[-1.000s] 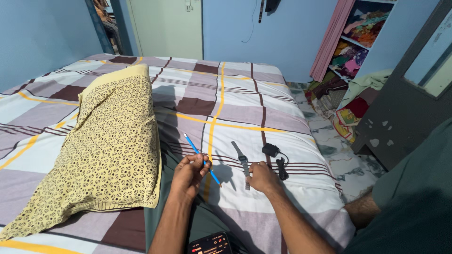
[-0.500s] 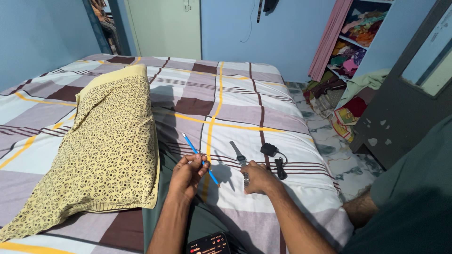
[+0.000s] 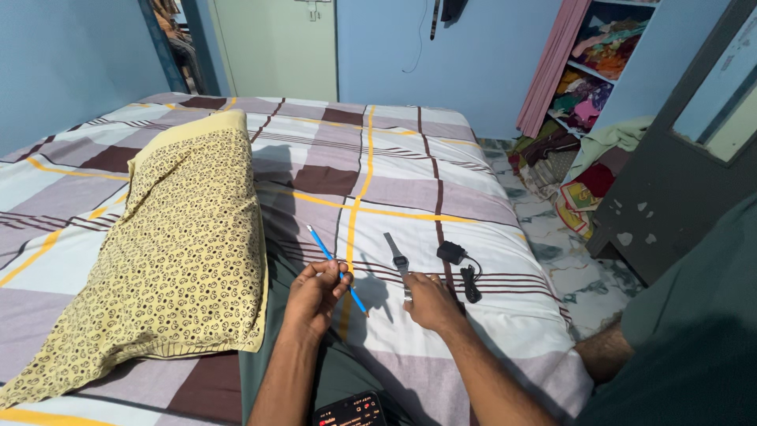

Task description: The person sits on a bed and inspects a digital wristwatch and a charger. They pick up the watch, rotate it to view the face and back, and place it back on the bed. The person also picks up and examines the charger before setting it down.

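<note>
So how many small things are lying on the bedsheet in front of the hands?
2: a wristwatch by the right hand, and a black charger with cable to its right. The blue pencil is held in the left hand, not lying.

Blue pencil [image 3: 337,268] in my left grip [image 3: 315,296]. Grey metal watch [image 3: 398,263], dark face. Black charger [image 3: 460,264]. Pillow [image 3: 169,244] yellow, small dark print. Bed [image 3: 394,173] sheet checked: white, mauve, maroon, yellow lines.
</note>
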